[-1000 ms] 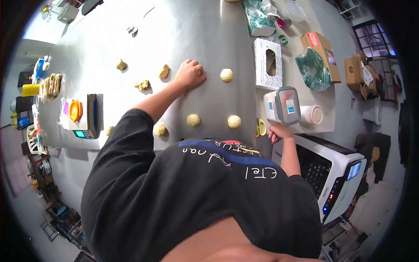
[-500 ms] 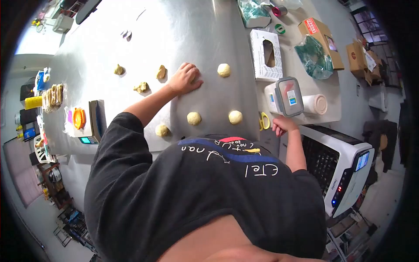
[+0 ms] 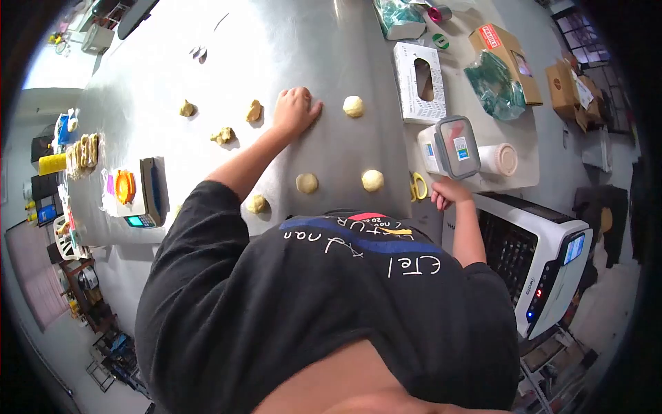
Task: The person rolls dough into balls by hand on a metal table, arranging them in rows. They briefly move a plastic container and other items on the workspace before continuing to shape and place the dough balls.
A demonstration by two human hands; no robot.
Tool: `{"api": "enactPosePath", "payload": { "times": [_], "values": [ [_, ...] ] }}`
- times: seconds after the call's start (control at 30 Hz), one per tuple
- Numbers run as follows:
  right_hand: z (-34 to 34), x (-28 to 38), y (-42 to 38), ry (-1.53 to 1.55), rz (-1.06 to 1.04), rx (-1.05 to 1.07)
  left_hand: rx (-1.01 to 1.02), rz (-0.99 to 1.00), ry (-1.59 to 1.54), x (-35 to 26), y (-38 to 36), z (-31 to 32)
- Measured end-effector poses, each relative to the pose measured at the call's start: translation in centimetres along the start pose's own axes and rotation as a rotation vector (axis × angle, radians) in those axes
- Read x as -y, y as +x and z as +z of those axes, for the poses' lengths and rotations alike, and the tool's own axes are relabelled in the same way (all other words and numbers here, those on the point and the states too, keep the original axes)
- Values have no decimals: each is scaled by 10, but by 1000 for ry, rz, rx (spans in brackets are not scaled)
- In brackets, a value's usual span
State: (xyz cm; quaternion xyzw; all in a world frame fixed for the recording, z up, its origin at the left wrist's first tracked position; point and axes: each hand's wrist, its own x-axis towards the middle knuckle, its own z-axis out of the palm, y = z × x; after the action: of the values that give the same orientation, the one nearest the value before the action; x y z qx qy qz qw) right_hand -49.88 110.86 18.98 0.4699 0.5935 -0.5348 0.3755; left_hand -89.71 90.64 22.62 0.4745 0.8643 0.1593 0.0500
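My left hand point(image 3: 296, 112) lies palm down on the metal table point(image 3: 331, 62), fingers stretched forward and thumb out to the right. Whatever is under the palm is hidden. To its right sits a round dough ball point(image 3: 353, 106), and nearer my body are another round ball point(image 3: 372, 181) and a flattened dough piece point(image 3: 307, 183). A third ball point(image 3: 256, 203) rests by my left sleeve. Left of the hand lie rough dough lumps point(image 3: 254, 110). My right hand point(image 3: 449, 193) hangs at the table's edge, fingers loosely bent, near yellow-handled scissors point(image 3: 418, 186); nothing shows in it.
On the right side table stand a lidded container point(image 3: 456, 148), a white cup point(image 3: 500, 161), a glove box point(image 3: 420, 83) and a cardboard box point(image 3: 507, 58). Below is a white machine point(image 3: 545, 276). A scale point(image 3: 143, 219) sits at left.
My left hand has gone from curled to flat and shifted slightly forward. The middle near dough piece looks flatter and duller than before. My right hand has barely moved.
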Motion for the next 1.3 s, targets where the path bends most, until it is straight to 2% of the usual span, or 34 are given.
{"api": "enactPosePath", "payload": {
  "times": [0.03, 0.07, 0.13, 0.17, 0.2, 0.27, 0.3, 0.33, 0.4, 0.6, 0.73, 0.8, 0.83, 0.87, 0.93, 0.97, 1.0, 1.07, 1.1, 1.17, 1.3],
  "values": [
    [0, 1, 0, 1, 6, 15, 11, -101, -9, -4, -4, -4],
    [0, 0, 1, 4, 13, 32, 15, -96, -8, -4, -6, -11],
    [-1, -2, 3, 1, 5, 36, 273, -14, 55, 7, -10, -26],
    [-1, -3, 3, -10, -4, 38, 209, 99, 17, 17, -13, -26],
    [-1, -4, 4, -7, -4, 41, 212, 100, 20, 22, -13, -23],
    [0, -4, 5, 20, 15, 42, -14, 438, 243, 29, -11, -19],
    [0, -4, 5, 22, 15, 43, -54, 559, 161, 31, -6, -17],
    [0, -3, 5, 20, 20, 42, -54, 559, 160, 35, -1, -10],
    [0, -4, 7, 15, 32, 42, -9, 637, -88, 38, 5, 3],
    [-1, -11, 14, 47, 17, 85, -22, 513, -96, 39, 17, 7],
    [-2, -11, 13, 30, -3, 41, -6, 367, -47, 28, 13, 6],
    [1, -8, 11, 35, -27, 23, -279, 189, -51, 14, 7, 11],
    [0, -5, 9, 3, -32, 29, -173, 67, -76, 11, 3, 10],
    [-2, -5, 8, -31, -32, 34, -174, 72, -74, 10, 0, 7],
    [-2, -8, 12, -9, -16, 33, 7, -39, -26, 10, -8, 1],
    [-2, -10, 12, 11, 0, 34, 138, 26, 4, 14, -9, -9],
    [-2, -10, 10, 15, 5, 32, 134, 120, 24, 20, -10, -10],
    [-1, -9, 9, 21, -2, 38, -4, 505, 191, 37, -2, -6],
    [0, -9, 11, 20, -2, 41, -2, 504, 192, 41, 3, -1],
    [-2, -8, 14, 25, 22, 51, 1, 781, 3, 45, 14, 6],
    [-1, -10, 14, 37, -7, 18, -19, 728, -154, 48, 21, 12]
  ]
}}
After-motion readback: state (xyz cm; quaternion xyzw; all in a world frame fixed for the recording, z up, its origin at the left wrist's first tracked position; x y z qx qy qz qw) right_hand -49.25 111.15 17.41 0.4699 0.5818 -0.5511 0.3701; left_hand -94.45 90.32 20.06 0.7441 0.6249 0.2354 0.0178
